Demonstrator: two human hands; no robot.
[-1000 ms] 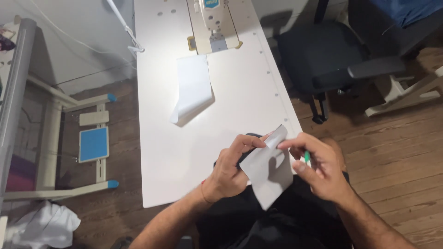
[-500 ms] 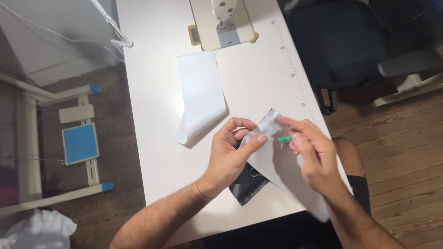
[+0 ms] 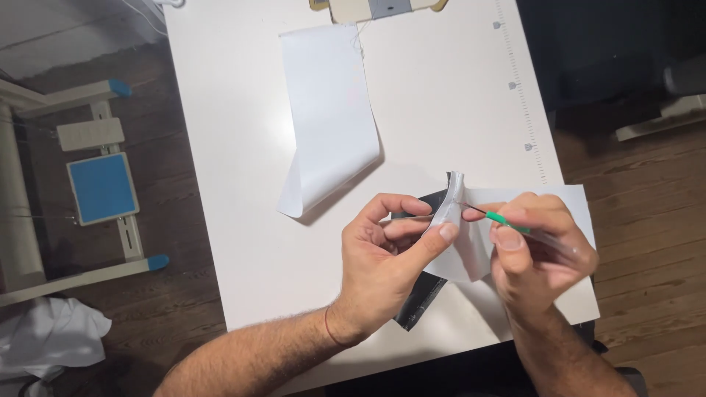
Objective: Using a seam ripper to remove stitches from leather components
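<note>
My left hand (image 3: 390, 257) pinches a fold of white fabric (image 3: 471, 242) between thumb and fingers, above the near edge of the white table (image 3: 243, 242). My right hand (image 3: 537, 250) holds a thin tool with a green handle (image 3: 506, 220); its metal tip touches the pinched fold. A dark piece of fabric (image 3: 419, 301) lies under the white one, showing below my left hand. A second white fabric strip (image 3: 327, 117) lies flat farther back, its near end curled up.
The base of a sewing machine (image 3: 379, 7) sits at the table's far edge. A ruler scale (image 3: 518, 88) runs along the right edge. On the wooden floor to the left stand a white frame with a blue pedal (image 3: 103, 187) and crumpled white cloth (image 3: 51, 338).
The view has moved closer over the table. Both hands with the white fabric have come up from my lap onto the table, and the green-handled tool now touches the fold.
</note>
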